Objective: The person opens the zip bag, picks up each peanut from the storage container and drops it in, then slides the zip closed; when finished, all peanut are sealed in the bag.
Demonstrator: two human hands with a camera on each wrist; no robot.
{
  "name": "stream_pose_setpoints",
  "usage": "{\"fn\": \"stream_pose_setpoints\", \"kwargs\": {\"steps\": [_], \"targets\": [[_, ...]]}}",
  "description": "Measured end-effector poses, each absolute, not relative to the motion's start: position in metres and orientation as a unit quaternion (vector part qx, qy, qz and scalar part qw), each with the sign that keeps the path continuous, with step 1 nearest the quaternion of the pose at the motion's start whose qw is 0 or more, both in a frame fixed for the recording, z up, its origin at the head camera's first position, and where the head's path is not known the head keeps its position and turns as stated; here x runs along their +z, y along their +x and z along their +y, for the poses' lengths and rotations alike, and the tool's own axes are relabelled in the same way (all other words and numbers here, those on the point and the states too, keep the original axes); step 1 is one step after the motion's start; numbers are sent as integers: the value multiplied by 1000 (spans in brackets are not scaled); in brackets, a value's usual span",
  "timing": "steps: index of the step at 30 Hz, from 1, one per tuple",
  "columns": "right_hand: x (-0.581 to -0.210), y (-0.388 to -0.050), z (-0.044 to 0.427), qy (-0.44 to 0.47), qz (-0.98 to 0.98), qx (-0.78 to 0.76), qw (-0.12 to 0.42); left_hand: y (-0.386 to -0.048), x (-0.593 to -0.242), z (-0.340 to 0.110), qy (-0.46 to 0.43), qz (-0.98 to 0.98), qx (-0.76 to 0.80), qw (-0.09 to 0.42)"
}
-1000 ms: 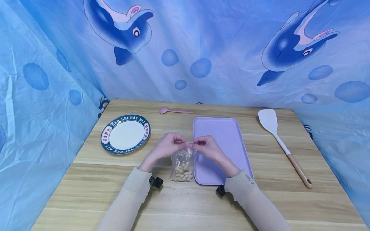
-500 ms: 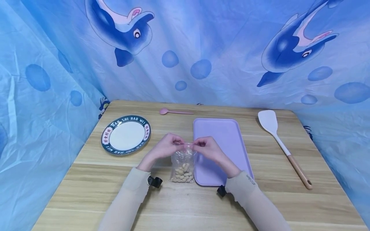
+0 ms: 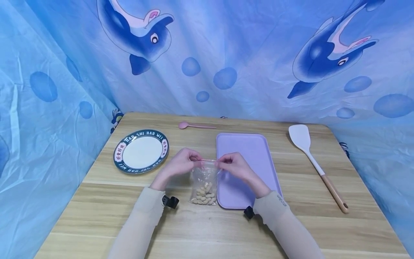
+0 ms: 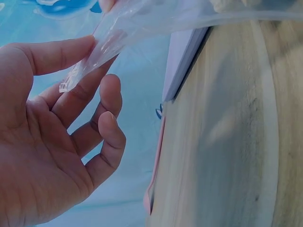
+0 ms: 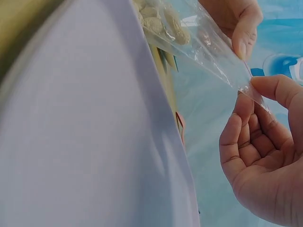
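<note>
A clear zip bag [image 3: 204, 180] with a pink strip along its top hangs upright between my hands, its lower end at the table. Several peanuts in shells [image 3: 205, 194] lie in the bottom of it. My left hand [image 3: 182, 162] pinches the top edge near the left corner between thumb and fingers. At the right corner, my right hand [image 3: 237, 166] pinches the same edge. In the left wrist view the bag's corner [image 4: 71, 84] sticks out past the thumb, and the other fingers are loosely bent. The right wrist view shows thumb and forefinger on the film [image 5: 246, 87].
A lilac tray [image 3: 252, 151] lies right of the bag, partly under my right forearm. The round plate [image 3: 141, 151] with a dark green rim is at left. A pink spoon [image 3: 197, 126] lies at the back. The white spatula [image 3: 304, 142] with a wooden handle lies at right.
My left hand has slid left along the bag's top edge, so more of the pink strip shows between the hands. The right hand has barely moved and both still pinch the bag.
</note>
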State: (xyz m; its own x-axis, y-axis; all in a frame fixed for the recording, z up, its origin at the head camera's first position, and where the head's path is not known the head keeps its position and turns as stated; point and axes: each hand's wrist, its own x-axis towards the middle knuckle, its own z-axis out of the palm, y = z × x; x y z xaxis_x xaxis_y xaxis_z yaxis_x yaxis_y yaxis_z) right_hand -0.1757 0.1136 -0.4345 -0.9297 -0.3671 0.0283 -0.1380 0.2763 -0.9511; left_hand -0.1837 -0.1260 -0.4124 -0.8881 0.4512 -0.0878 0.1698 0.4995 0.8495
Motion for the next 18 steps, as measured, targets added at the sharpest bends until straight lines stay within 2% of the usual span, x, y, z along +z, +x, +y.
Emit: {"fn": "stream_pose_setpoints", "kwargs": {"steps": [18], "targets": [[-438,-182,125,-132,778,-599,132,-186,-405,-145,165,865,449,154]]}}
